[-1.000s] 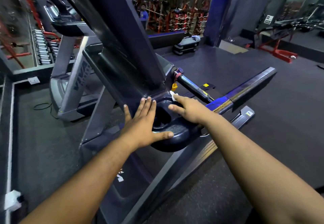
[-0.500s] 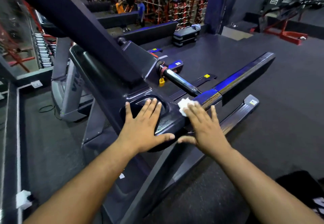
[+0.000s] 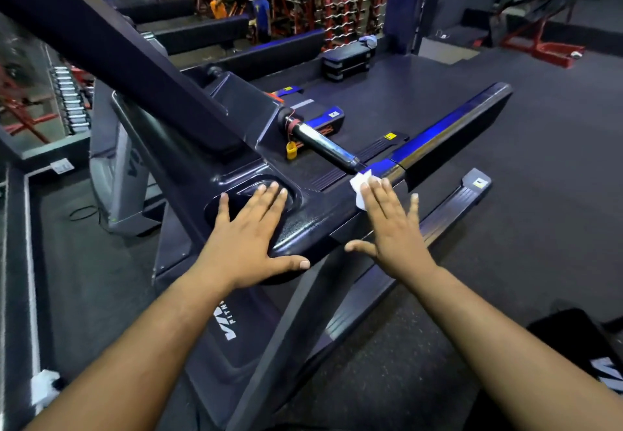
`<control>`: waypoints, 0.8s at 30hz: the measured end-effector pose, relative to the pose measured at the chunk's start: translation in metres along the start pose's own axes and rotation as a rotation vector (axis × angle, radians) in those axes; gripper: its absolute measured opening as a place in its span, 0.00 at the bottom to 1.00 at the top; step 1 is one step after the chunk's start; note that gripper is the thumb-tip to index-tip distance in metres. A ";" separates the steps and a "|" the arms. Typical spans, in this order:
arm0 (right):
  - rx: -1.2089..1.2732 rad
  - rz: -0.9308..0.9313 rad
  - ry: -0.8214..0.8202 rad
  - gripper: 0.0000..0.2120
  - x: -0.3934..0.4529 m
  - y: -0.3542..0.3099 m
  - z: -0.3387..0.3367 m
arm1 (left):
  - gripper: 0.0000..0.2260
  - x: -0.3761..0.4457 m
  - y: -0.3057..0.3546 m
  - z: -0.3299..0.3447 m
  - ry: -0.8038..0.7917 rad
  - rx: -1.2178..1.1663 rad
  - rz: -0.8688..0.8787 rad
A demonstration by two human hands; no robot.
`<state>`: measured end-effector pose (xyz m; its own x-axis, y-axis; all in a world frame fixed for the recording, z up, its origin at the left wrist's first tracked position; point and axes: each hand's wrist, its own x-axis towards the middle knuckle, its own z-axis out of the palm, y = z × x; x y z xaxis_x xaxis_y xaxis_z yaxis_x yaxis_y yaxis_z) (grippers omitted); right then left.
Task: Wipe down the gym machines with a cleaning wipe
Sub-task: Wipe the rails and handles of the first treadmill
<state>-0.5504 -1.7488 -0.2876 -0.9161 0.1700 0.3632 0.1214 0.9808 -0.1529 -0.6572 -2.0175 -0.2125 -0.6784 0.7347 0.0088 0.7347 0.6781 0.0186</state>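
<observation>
A dark treadmill console fills the middle of the view, with a cup recess and a long handrail running away to the right. My left hand lies flat over the recess, fingers straight, thumb along the console's front edge. My right hand presses a small white cleaning wipe flat onto the base of the handrail, fingers spread. Only a corner of the wipe shows past my fingertips.
A chrome grip bar with a yellow safety clip juts from the console. The treadmill's side rail lies below on the black rubber floor. Another treadmill stands left. Two people stand far back by weight racks.
My right hand with the wipe has slid from the cup recess rightward onto the base of the handrail. My left hand has stayed on the console. The camera has tilted up slightly.
</observation>
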 end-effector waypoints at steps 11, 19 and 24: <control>0.044 0.152 0.028 0.53 0.020 0.029 -0.004 | 0.50 0.045 0.040 -0.010 -0.008 0.063 0.117; -0.026 -0.204 -0.098 0.52 0.032 0.060 -0.010 | 0.48 0.087 0.095 0.003 0.011 0.149 0.118; 0.011 0.049 -0.036 0.51 0.072 0.150 -0.022 | 0.48 0.122 0.124 0.003 0.002 0.140 0.064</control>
<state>-0.5898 -1.5875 -0.2641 -0.9225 0.2138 0.3214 0.1622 0.9702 -0.1800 -0.6484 -1.8437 -0.2122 -0.6297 0.7768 0.0074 0.7705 0.6257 -0.1216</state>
